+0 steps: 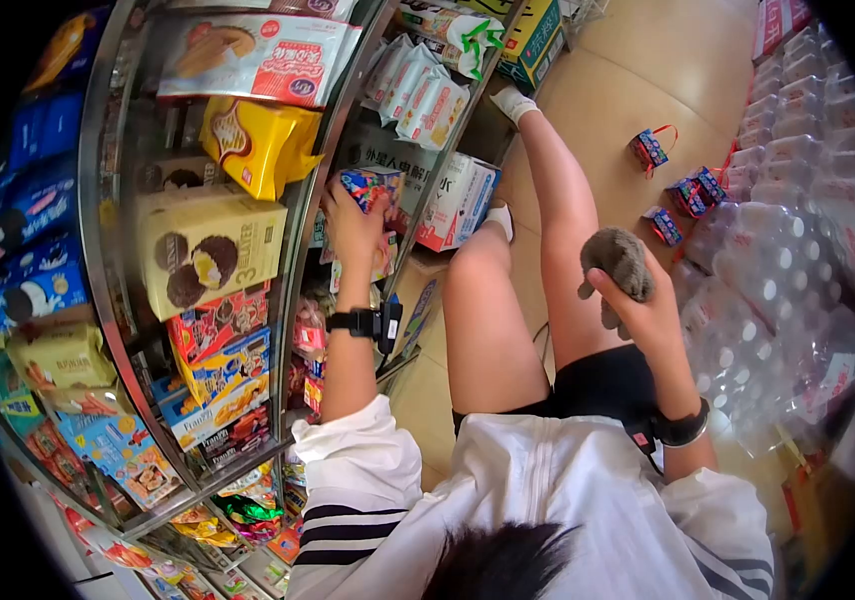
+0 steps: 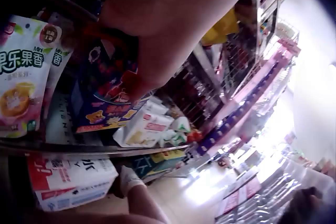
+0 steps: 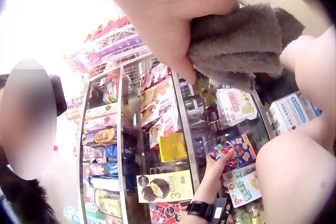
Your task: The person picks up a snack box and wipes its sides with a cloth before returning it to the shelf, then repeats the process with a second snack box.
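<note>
My left hand (image 1: 353,228) grips a dark blue snack box (image 1: 372,186) with colourful pictures on a lower shelf of the metal rack. In the left wrist view the thumb lies over the front of this box (image 2: 105,90), which stands upright near the shelf's front edge. Beside it are white-and-green fruit snack pouches (image 2: 23,71) and small white packets (image 2: 144,127). My right hand (image 1: 653,315) holds a bunched grey-brown cloth (image 1: 616,262) above the right thigh, away from the shelves. The right wrist view shows the cloth (image 3: 241,45) hanging in folds from the fingers.
Several small blue boxes (image 1: 697,192) lie on the tiled floor (image 1: 608,110). Plastic-wrapped bottles (image 1: 768,270) are stacked at the right. A white-and-red carton (image 1: 460,203) sits low by the rack, near the feet. Yellow packs (image 1: 266,140) and biscuit boxes (image 1: 213,250) fill the upper shelves.
</note>
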A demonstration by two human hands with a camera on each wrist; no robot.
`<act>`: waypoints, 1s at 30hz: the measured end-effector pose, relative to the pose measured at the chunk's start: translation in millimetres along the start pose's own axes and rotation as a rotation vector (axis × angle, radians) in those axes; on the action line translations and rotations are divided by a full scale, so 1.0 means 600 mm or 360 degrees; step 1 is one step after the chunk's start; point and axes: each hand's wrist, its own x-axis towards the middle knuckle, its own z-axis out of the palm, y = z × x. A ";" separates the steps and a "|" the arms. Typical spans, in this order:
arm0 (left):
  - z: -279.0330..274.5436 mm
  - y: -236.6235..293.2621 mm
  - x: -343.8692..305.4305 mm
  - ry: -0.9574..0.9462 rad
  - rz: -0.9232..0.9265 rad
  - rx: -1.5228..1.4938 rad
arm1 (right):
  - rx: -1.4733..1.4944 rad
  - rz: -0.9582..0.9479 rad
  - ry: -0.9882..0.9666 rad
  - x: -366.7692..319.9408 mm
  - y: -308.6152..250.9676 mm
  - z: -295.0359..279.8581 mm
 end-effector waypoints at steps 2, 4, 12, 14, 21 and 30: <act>0.054 -0.062 0.048 -0.0024 -0.0146 0.0146 | 0.0051 0.0085 0.0024 0.017 -0.008 -0.007; 0.055 -0.055 0.084 -0.0089 -0.0306 0.0438 | 0.0074 0.0066 0.0077 0.035 -0.009 -0.009; 0.084 -0.113 0.195 -0.0228 -0.0704 -0.0070 | 0.0022 0.0017 0.0213 0.113 0.006 -0.021; 0.173 -0.346 0.261 -0.0081 -0.0509 -0.0097 | -0.0114 -0.0087 0.0248 0.131 0.018 -0.025; 0.129 -0.238 0.237 -0.0139 -0.0497 0.0515 | 0.0022 0.0276 0.0194 0.171 0.032 -0.025; 0.118 -0.243 0.255 -0.0212 -0.0835 0.0315 | -0.0058 0.0220 0.0228 0.195 0.072 -0.028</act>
